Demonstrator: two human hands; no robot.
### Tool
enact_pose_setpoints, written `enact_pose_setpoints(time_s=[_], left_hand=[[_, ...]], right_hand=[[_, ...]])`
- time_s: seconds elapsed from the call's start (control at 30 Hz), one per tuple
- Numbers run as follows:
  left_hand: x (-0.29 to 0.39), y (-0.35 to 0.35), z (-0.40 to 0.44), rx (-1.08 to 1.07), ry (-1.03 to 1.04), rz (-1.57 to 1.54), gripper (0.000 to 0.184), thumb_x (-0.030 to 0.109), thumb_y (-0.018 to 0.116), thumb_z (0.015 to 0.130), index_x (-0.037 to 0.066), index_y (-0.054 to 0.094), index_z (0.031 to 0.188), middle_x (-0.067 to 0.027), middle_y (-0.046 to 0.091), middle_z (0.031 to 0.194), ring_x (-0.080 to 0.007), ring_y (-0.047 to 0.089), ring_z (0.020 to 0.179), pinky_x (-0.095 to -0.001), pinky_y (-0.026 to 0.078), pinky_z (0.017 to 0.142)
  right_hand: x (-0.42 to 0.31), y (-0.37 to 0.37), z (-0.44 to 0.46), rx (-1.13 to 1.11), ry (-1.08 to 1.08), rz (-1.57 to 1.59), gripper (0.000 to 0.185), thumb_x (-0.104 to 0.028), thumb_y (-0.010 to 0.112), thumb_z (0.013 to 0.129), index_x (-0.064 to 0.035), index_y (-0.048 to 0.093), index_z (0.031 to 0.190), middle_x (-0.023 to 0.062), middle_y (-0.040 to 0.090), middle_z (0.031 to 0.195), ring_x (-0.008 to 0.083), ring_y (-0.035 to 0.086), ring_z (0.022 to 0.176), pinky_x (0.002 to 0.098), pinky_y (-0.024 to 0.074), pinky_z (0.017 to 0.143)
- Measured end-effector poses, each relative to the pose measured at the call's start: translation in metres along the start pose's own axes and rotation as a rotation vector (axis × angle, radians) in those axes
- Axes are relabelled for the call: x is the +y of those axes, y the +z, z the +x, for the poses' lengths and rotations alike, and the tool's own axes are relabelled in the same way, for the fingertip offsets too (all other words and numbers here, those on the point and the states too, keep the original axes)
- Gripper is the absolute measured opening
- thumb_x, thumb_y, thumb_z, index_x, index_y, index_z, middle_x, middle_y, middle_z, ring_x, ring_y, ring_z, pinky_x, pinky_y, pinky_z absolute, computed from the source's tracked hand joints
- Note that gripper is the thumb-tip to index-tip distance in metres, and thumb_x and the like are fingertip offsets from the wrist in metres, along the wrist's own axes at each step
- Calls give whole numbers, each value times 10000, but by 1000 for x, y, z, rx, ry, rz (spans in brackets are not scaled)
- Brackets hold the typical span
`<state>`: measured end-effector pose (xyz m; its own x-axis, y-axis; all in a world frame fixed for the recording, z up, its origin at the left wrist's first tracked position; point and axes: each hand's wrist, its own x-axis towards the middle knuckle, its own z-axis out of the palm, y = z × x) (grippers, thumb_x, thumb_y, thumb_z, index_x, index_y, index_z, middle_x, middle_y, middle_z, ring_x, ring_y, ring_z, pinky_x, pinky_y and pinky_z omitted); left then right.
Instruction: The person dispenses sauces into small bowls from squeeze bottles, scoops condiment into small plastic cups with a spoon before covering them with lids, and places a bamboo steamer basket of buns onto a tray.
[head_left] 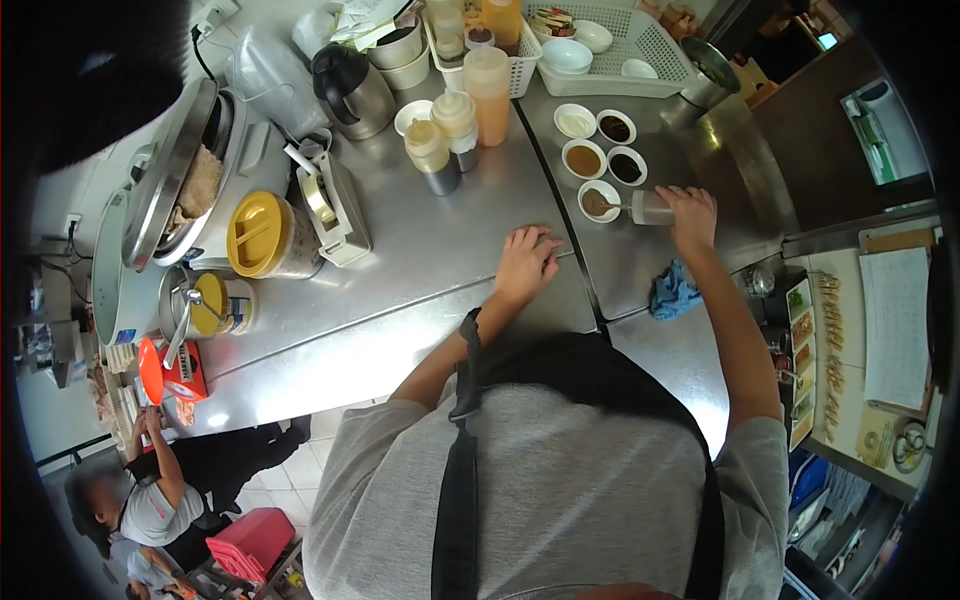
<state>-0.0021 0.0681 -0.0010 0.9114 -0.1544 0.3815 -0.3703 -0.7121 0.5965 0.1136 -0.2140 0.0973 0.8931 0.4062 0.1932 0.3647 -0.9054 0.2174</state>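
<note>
My right hand [690,212] is wrapped round a clear squeeze bottle [652,208], tilted on its side with its nozzle over a small white bowl of brown sauce [597,202]. Just above that bowl stand others: one with orange-brown sauce [583,159], one with dark sauce [627,167], one with white sauce [573,122] and another dark one [616,127]. My left hand [527,262] rests on the steel counter [430,265] with its fingers apart, holding nothing. A crumpled blue cloth [676,291] lies below the bottle, near my right forearm.
Sauce bottles [487,95] and a steel jug [353,90] stand at the back. A white basket [620,60] holds bowls. At left are a tape dispenser [330,210] and a yellow-lidded tub [257,235]. Another person [165,510] is at lower left.
</note>
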Motion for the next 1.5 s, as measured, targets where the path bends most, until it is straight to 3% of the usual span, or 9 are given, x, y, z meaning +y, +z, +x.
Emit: enact_pose_setpoints(time_s=[0.3, 0.5, 0.7, 0.9, 0.97, 1.1, 1.3, 1.4, 1.5], left_hand=[[0, -1, 0, 7, 5, -4, 250, 127, 629, 788, 103, 661, 1035, -83, 555, 1155, -292, 478, 1119, -417, 366, 984], [1, -1, 1, -2, -9, -17, 264, 121, 634, 784, 113, 664, 1046, -86, 560, 1162, -293, 481, 1119, -415, 376, 974], [-1, 2, 3, 43, -75, -167, 300, 121, 657, 771, 94, 660, 1070, -100, 571, 1127, -300, 494, 1102, -422, 397, 947], [66, -37, 61, 230, -147, -485, 437, 241, 778, 726, 81, 649, 1112, -122, 599, 1110, -301, 524, 1080, -406, 394, 950], [76, -39, 77, 226, -135, -519, 545, 299, 821, 679, 69, 639, 1138, -128, 606, 1108, -297, 529, 1078, -410, 391, 958], [63, -40, 81, -91, -132, -529, 715, 400, 853, 600, 65, 621, 1188, -142, 595, 1207, -283, 490, 1209, -414, 330, 1028], [56, -63, 67, -91, -150, -481, 689, 463, 834, 561, 86, 655, 1109, -114, 619, 1204, -276, 436, 1302, -528, 188, 1079], [51, -73, 73, -27, -145, -421, 705, 471, 835, 552, 44, 660, 1086, -118, 646, 1151, -278, 477, 1258, -520, 213, 1070], [39, -77, 82, 170, -172, -264, 660, 423, 856, 553, 24, 671, 1045, -119, 670, 1087, -298, 572, 1133, -474, 340, 1001]], right_hand=[[2, 3, -5, -10, 20, -3, 489, 12, 562, 744, -244, 672, 1146, -6, 669, 1130, 207, 584, 1036, 380, 387, 995], [4, 14, -17, -98, 136, 98, 628, 15, 670, 650, -250, 629, 1218, 11, 643, 1201, 261, 576, 1096, 394, 426, 972], [-7, 23, -47, -9, 347, 810, 722, -151, 817, 552, -91, 583, 1233, 155, 648, 1135, 289, 632, 1012, 402, 476, 913], [-61, 1, -56, 45, 465, 1181, 716, -189, 812, 605, -5, 503, 1225, 154, 650, 1062, 232, 631, 1003, 350, 482, 886], [-83, -8, -55, 75, 429, 1274, 712, -188, 803, 610, -13, 484, 1222, 150, 649, 1052, 233, 629, 1002, 347, 481, 886], [-107, -11, -51, 15, 357, 1377, 724, -182, 802, 601, 1, 476, 1220, 139, 641, 1065, 194, 618, 1008, 338, 488, 870], [-108, -6, -42, -315, 222, 1631, 785, -132, 839, 599, 9, 463, 1272, 118, 613, 1129, 220, 590, 1073, 343, 478, 909], [-117, -14, -24, -291, 155, 1669, 840, -147, 861, 607, 2, 438, 1318, 132, 574, 1201, 231, 542, 1152, 351, 443, 963], [-125, -15, -8, -118, 120, 1498, 877, -161, 858, 622, -26, 413, 1366, 161, 537, 1266, 255, 497, 1220, 370, 397, 1017]])
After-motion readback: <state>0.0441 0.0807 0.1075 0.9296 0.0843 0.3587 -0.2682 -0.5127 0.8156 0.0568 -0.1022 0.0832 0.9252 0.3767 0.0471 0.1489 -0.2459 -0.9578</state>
